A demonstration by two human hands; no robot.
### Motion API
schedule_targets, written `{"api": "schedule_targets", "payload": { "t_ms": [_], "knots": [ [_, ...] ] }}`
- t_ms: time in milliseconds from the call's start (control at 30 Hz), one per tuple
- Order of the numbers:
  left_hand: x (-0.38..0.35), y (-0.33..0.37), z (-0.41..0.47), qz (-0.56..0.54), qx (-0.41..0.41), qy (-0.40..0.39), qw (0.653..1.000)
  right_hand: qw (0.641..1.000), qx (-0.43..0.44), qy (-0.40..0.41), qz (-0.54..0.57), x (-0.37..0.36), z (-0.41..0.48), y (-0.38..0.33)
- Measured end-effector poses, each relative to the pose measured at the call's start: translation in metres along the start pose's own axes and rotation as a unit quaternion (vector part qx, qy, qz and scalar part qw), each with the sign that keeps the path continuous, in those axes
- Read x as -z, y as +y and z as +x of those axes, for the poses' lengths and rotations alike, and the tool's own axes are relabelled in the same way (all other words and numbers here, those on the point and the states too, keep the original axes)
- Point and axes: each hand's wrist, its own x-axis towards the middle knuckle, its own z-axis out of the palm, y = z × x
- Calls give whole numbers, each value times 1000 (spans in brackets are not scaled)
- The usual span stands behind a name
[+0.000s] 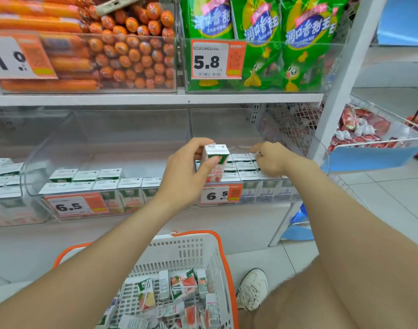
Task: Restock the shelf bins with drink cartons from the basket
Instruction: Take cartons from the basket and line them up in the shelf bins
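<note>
My left hand (pixel 186 172) grips a small white and green drink carton (pixel 215 160) upright, just in front of the right clear shelf bin (pixel 227 124). My right hand (pixel 272 160) reaches into that bin, fingertips resting on the tops of the cartons (pixel 244 166) packed inside; it holds nothing that I can see. The left clear bin (pixel 132 129) has two rows of cartons (pixel 96 180) at its front. Below, the white basket with orange rim (pixel 223 257) holds several loose cartons (pixel 179 295).
The upper shelf carries orange sausages (pixel 132 51) and green snack bags (pixel 262 32). Price tags reading 6.5 (pixel 76 206) hang on the bin fronts. A wire basket of red packets (pixel 369 131) juts out at right. My shoe (pixel 253 288) is beside the basket.
</note>
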Motion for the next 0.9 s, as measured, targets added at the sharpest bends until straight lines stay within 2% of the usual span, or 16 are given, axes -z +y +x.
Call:
{"api": "schedule_targets", "payload": {
  "t_ms": [67,133,200,267,300,367,467,600,700,767,900],
  "knots": [
    [5,2,3,-29,14,-4,999,999,-9,45,-6,-1,-1,-12],
    [12,5,5,-75,41,4,996,985,36,167,37,1,-8,-37],
    [23,7,2,-115,65,15,991,940,102,263,190,5,-25,-71],
    [38,6,-6,-153,88,23,984,904,156,239,319,7,-47,-104],
    [47,2,-11,-171,103,26,979,901,183,202,338,6,-56,-116],
    [67,-5,-22,-205,128,31,970,907,229,136,326,-1,-65,-132],
    [99,-16,-38,-207,126,46,969,903,270,103,317,-12,-67,-159],
    [147,-27,-53,-114,82,55,989,887,277,121,349,-32,-68,-207],
    [185,-33,-61,23,46,41,998,859,285,154,397,-50,-71,-249],
    [211,-39,-65,117,15,53,992,848,296,162,408,-55,-74,-275],
    [267,-66,-69,244,-17,53,968,869,345,139,326,-54,-69,-328]
  ]
}}
